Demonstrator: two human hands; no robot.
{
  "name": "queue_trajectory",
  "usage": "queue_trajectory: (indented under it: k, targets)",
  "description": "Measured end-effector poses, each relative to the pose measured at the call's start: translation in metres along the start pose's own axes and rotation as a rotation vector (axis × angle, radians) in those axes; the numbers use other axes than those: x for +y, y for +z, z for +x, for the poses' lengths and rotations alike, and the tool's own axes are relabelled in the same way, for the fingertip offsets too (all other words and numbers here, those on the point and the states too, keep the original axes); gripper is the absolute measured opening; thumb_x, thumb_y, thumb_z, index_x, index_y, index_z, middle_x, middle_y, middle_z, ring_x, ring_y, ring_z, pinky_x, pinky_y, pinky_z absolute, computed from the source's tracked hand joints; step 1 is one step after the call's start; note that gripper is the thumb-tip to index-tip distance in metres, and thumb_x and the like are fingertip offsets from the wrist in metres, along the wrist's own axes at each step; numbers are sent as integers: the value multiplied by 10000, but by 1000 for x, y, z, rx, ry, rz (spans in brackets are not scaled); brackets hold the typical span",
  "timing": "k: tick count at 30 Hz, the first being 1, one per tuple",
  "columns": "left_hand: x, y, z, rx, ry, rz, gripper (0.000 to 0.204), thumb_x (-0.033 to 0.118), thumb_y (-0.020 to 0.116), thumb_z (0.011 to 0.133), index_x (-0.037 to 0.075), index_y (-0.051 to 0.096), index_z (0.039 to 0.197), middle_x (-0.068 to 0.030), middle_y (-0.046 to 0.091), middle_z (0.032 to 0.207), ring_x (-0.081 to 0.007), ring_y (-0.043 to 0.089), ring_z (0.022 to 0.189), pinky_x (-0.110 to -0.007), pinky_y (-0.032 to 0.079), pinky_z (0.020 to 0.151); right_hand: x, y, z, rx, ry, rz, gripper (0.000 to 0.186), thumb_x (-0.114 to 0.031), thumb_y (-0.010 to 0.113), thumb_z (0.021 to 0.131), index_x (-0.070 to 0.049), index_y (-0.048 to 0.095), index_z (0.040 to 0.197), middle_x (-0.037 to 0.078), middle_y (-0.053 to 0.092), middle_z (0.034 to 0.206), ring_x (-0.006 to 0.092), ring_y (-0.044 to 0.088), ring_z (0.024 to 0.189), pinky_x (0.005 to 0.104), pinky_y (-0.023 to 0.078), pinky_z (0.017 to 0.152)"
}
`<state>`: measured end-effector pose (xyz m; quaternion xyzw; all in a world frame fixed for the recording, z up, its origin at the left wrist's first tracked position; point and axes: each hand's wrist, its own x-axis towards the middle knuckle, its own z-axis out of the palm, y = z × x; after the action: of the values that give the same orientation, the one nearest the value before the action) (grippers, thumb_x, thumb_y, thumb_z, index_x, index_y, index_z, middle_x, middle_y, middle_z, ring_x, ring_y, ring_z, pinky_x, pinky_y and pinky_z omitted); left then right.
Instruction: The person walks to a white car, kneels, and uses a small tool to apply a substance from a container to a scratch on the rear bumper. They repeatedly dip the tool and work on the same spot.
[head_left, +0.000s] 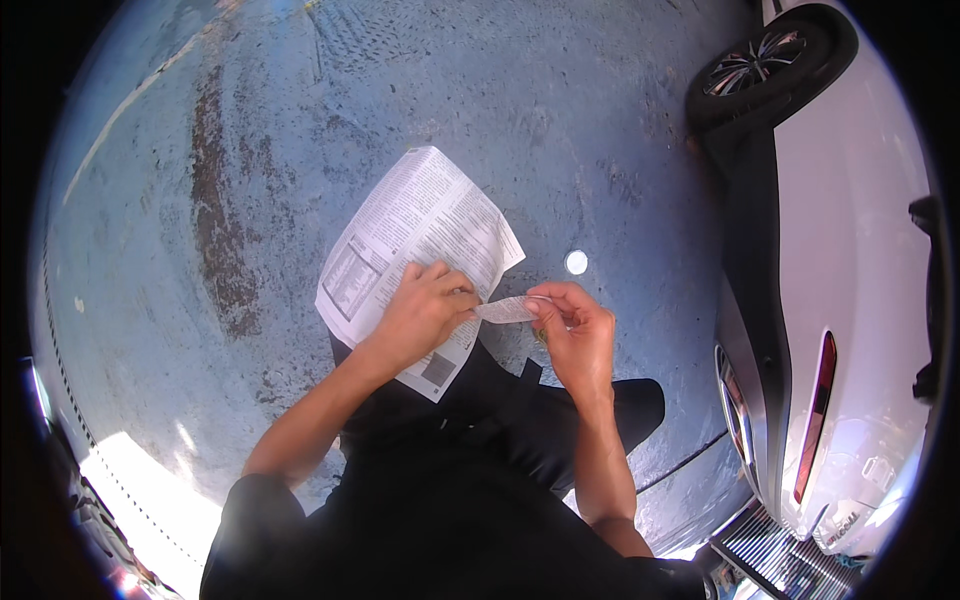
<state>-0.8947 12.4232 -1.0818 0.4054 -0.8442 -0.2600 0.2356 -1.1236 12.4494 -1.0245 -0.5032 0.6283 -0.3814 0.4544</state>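
- floor: blue-painted, scuffed concrete (pixel 480 90), with brown worn patches toward the left.
- car: white body with black lower trim (pixel 855 250), standing along the right side; red lengthwise lamp (pixel 815 418) on its bodywork.
- clothing: black garments on the person (pixel 440 510), filling the lower middle.
- wheel: black tyre with a silver-spoked rim (pixel 755 65), at upper right.
- sheet: large white newspaper page (pixel 420 225), printed in dark columns with a grey picture panel; lies slanted, its lower part over the person's black-clad leg, its upper part over the floor.
- hands, two, bare. left hand (pixel 430 305): fingers bent, resting on the sheet, tips beside the strip's left end; cannot tell whether they pinch it. right hand (pixel 575 335): closed, gripping the strip's right end between thumb and fingers.
- strip: narrow, pale grey, tapered piece (pixel 505 310), stretching between the hands at the sheet's right edge; cannot tell whether it joins the sheet.
- disc: small, round, white object (pixel 576 262), on the floor just beyond the right hand.
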Motion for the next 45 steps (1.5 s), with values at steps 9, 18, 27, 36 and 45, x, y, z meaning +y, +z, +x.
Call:
queue_trajectory:
  k: [9, 18, 27, 36, 45]
  targets:
    - [11, 1, 7, -30, -105, 237, 439, 116, 781, 862, 121, 713, 1296, -36, 606, 966, -207, 602, 971, -388, 381, 858, 1, -15, 16, 253, -59, 69, 62, -34, 714, 988, 4, 718, 1036, 55, 757, 893, 83, 664, 759, 255, 549, 657]
    - [-9, 6, 54, -62, 175, 238, 233, 253, 819, 805, 112, 807, 990, -45, 656, 1124, -223, 589, 1133, -442, 368, 1041, 4, -20, 13, 213, -95, 92, 46, -11, 700, 990, -11, 711, 1035, 38, 749, 900, 78, 658, 772, 248, 538, 646]
    - [-38, 20, 53, 72, 173, 93, 95, 185, 787, 836, 91, 781, 832, -20, 709, 785, -206, 660, 963, -430, 428, 1047, 103, -92, 42, 731, -24, 328, 111, -69, 661, 1029, 18, 622, 1087, 117, 753, 919, 145, 725, 743, 261, 600, 606]
    - [-28, -40, 131, 280, 29, -29, 129, 90, 764, 898, -27, 748, 950, -119, 657, 819, -304, 600, 849, -419, 465, 894, 160, -134, 43, 639, 157, 601, 263, -208, 697, 1032, -39, 575, 1192, 122, 761, 998, 181, 738, 796, 285, 605, 644]
    - [58, 11, -8, -473, 24, -294, 150, 232, 744, 937, 83, 751, 947, -43, 711, 955, -249, 645, 1046, -457, 374, 1148, 202, -114, 31, 618, 255, 727, 304, -208, 699, 1029, -20, 576, 1233, 134, 750, 1050, 210, 747, 822, 288, 613, 650]
